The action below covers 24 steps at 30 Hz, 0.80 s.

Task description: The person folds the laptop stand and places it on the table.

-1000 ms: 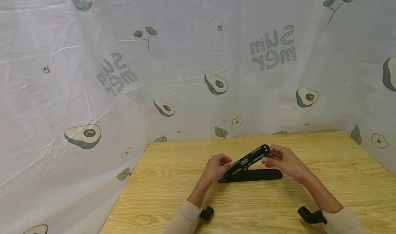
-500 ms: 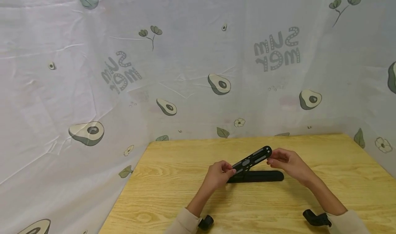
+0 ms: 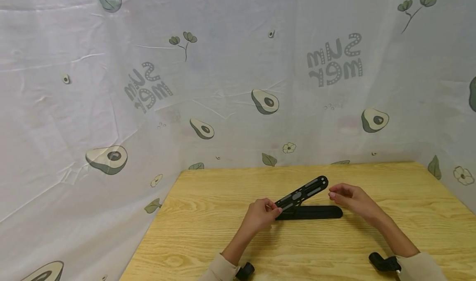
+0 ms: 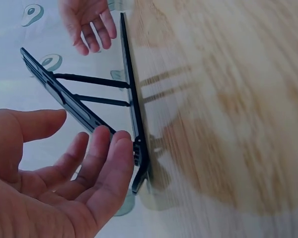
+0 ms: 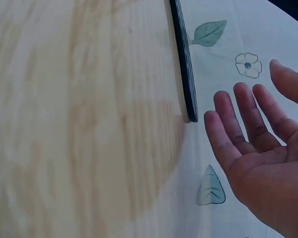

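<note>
A black folding laptop stand (image 3: 320,212) lies on the wooden table, its slotted upper bar (image 3: 302,195) tilted up to the right. Two thin struts (image 4: 92,80) link that bar to the flat base (image 4: 131,84) in the left wrist view. My left hand (image 3: 258,215) is at the hinged end, fingers loosely bent and thumb held apart from them. Its fingertips (image 4: 120,136) overlap the stand near the hinge. To the right of the raised end hovers my right hand (image 3: 356,201), holding nothing. In the right wrist view, its relaxed fingers (image 5: 246,101) point up beside the base's tip.
The pale wooden table (image 3: 208,231) extends around the stand. Behind and to the left hangs a white cloth (image 3: 223,66) printed with avocados and leaves. Black wrist mounts (image 3: 384,263) stick out by both beige sleeves.
My right hand has come off the raised end of the stand and moved slightly right. The upper bar sits a little lower. My left hand stays by the hinge.
</note>
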Each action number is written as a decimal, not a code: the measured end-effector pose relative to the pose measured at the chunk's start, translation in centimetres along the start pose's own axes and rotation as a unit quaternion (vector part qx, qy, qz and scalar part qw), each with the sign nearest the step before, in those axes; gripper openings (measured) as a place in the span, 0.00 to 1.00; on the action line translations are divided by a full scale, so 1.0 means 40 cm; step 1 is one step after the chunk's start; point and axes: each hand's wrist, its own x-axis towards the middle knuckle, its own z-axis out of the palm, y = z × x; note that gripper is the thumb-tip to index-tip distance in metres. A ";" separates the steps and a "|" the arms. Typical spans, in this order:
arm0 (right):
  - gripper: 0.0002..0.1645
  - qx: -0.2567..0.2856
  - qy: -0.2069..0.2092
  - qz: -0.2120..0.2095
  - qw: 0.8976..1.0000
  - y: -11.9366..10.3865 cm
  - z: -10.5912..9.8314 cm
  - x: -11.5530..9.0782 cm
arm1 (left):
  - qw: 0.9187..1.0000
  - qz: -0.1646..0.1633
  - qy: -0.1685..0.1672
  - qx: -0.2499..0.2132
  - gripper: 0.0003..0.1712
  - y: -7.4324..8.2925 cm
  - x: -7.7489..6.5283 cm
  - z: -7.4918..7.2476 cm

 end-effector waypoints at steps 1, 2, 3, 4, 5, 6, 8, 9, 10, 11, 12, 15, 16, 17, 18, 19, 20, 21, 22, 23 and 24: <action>0.30 -0.004 -0.006 0.000 1.000 0.004 -0.001 0.001 | 1.000 0.000 0.000 0.000 0.11 -0.001 0.000 0.000; 0.30 -0.004 -0.009 0.003 1.000 0.006 -0.001 0.002 | 1.000 0.002 0.000 0.000 0.11 -0.002 0.000 0.000; 0.30 -0.005 -0.013 0.006 1.000 0.008 -0.001 0.002 | 1.000 0.001 -0.001 0.000 0.11 -0.002 0.000 -0.001; 0.30 -0.007 -0.017 0.009 1.000 0.010 -0.001 0.003 | 1.000 0.001 -0.001 -0.001 0.11 -0.003 0.001 -0.001; 0.30 -0.009 -0.023 0.010 1.000 0.010 -0.001 0.004 | 1.000 0.001 -0.001 -0.002 0.11 -0.003 0.000 -0.001; 0.30 -0.012 -0.027 0.011 1.000 0.010 -0.001 0.004 | 1.000 0.000 -0.002 -0.003 0.11 -0.003 0.000 -0.001; 0.30 -0.016 -0.032 0.014 0.999 0.009 -0.001 0.005 | 1.000 0.001 -0.001 -0.003 0.11 -0.003 0.000 -0.001; 0.30 -0.019 -0.035 0.013 0.999 0.009 -0.001 0.006 | 1.000 0.000 -0.001 -0.003 0.11 -0.003 0.000 -0.001; 0.30 -0.021 -0.037 0.014 0.999 0.008 -0.001 0.006 | 1.000 0.003 0.000 -0.002 0.11 -0.002 0.000 -0.002; 0.30 -0.023 -0.040 0.013 0.999 0.007 0.000 0.006 | 1.000 0.003 0.001 -0.002 0.11 -0.002 0.001 -0.002; 0.29 -0.026 -0.042 0.011 0.999 0.007 0.000 0.006 | 1.000 0.004 0.001 -0.002 0.12 -0.002 0.002 -0.003; 0.28 -0.029 -0.044 0.012 0.999 0.007 0.002 0.007 | 1.000 0.006 0.002 0.000 0.12 -0.005 0.008 -0.004; 0.28 -0.030 -0.044 0.011 0.999 0.007 0.003 0.006 | 1.000 0.006 0.001 0.000 0.12 -0.006 0.011 -0.004; 0.28 -0.032 -0.045 0.010 0.998 0.007 0.003 0.006 | 1.000 0.004 0.000 -0.001 0.12 -0.008 0.014 -0.004; 0.28 -0.032 -0.044 0.010 0.998 0.007 0.003 0.005 | 1.000 0.005 0.000 -0.001 0.12 -0.009 0.017 -0.004; 0.28 -0.030 -0.043 0.012 0.999 0.007 0.003 0.004 | 1.000 0.005 0.001 0.000 0.12 -0.012 0.021 -0.004; 0.28 -0.031 -0.041 0.014 0.999 0.006 0.004 0.003 | 1.000 0.007 0.001 0.001 0.12 -0.014 0.024 -0.004; 0.28 -0.032 -0.043 0.013 0.998 0.006 0.004 0.002 | 1.000 0.008 0.001 0.002 0.12 -0.016 0.027 -0.005; 0.28 -0.033 -0.042 0.014 0.998 0.006 0.005 0.001 | 1.000 0.009 0.002 0.002 0.13 -0.018 0.031 -0.005; 0.28 -0.034 -0.042 0.015 0.998 0.005 0.006 0.000 | 1.000 0.008 0.002 0.004 0.13 -0.020 0.034 -0.005; 0.28 -0.034 -0.041 0.019 0.998 0.004 0.007 -0.001 | 1.000 0.010 0.003 0.005 0.13 -0.023 0.038 -0.005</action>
